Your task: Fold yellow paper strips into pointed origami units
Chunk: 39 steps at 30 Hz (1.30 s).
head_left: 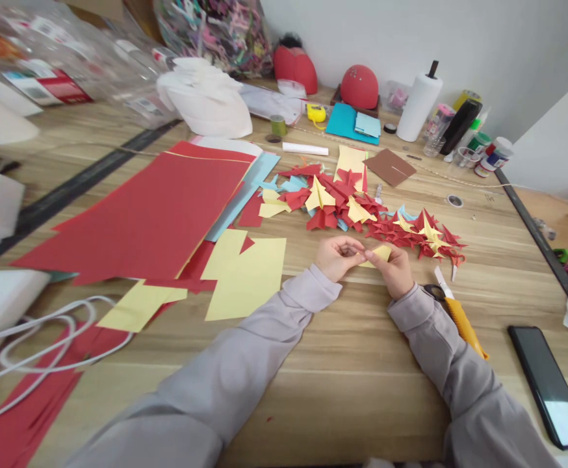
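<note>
My left hand (341, 257) and my right hand (395, 268) meet over the middle of the table, fingertips pinched together on a small piece of yellow paper (380, 252). The fingers partly cover the paper, so its folds cannot be made out. Just beyond my hands lies a pile of folded red, yellow and blue paper shapes (325, 195). Pointed folded stars (430, 234) in red and yellow continue the pile to the right. To the left of my left hand are flat yellow paper sheets (252, 279) with a small red triangle on top.
Large red sheets (162, 208) cover the left side. A yellow-handled cutter (464, 328) lies by my right forearm, a phone (550, 383) at the right edge. White cable (64, 322) coils at the lower left. Bottles (418, 107), a yellow tape measure (316, 114) and blue paper (345, 122) stand or lie behind.
</note>
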Tool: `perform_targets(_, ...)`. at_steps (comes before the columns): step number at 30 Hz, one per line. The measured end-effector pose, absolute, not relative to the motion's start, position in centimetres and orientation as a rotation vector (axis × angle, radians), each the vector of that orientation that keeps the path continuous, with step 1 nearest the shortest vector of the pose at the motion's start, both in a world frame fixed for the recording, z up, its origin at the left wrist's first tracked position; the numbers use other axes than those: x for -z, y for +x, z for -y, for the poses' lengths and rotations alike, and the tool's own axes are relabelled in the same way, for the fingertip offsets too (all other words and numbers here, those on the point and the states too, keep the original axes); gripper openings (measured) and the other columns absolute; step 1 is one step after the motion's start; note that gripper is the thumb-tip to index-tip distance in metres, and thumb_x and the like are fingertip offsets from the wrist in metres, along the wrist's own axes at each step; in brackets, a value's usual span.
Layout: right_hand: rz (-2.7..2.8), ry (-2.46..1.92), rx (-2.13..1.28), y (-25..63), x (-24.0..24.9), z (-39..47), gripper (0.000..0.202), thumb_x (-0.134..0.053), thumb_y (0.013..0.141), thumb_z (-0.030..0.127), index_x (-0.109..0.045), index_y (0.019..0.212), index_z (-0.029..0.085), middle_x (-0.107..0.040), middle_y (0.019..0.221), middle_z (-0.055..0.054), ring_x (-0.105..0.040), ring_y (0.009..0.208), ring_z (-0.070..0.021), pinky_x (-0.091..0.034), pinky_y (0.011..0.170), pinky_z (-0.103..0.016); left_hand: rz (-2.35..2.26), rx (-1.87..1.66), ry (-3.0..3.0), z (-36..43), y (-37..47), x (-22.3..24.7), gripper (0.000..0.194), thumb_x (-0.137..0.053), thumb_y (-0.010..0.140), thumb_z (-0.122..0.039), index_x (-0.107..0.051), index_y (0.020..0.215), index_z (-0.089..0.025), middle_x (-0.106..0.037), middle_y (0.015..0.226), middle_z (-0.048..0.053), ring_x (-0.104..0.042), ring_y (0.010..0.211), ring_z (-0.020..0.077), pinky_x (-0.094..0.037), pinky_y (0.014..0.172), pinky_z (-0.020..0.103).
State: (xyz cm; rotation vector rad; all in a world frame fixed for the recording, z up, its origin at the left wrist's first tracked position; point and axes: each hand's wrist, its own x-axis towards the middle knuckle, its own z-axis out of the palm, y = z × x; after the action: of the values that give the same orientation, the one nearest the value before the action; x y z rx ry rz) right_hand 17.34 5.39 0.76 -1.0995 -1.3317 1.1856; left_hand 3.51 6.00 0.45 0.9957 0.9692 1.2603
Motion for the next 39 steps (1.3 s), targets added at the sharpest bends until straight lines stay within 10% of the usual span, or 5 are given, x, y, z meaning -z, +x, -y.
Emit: perform_targets(39,1.2,-1.165,-1.179,17.49,-0.41,-5.54,0.041,-0.059,0.073,0.053,-0.055,0.053,0.017,-0.046,0.048,0.004,-0.038,0.045,-0.0073,-0.032,0.045,-0.022,-0.959,-1.234,1.006,-5.91,3.47,-0.48,0.026,-0.08,0.045,-0.024,-0.064,0.062,-0.013,-0.058,0.051,-0.002,-0.049,0.045,0.0071,-0.04,0.047,0.021)
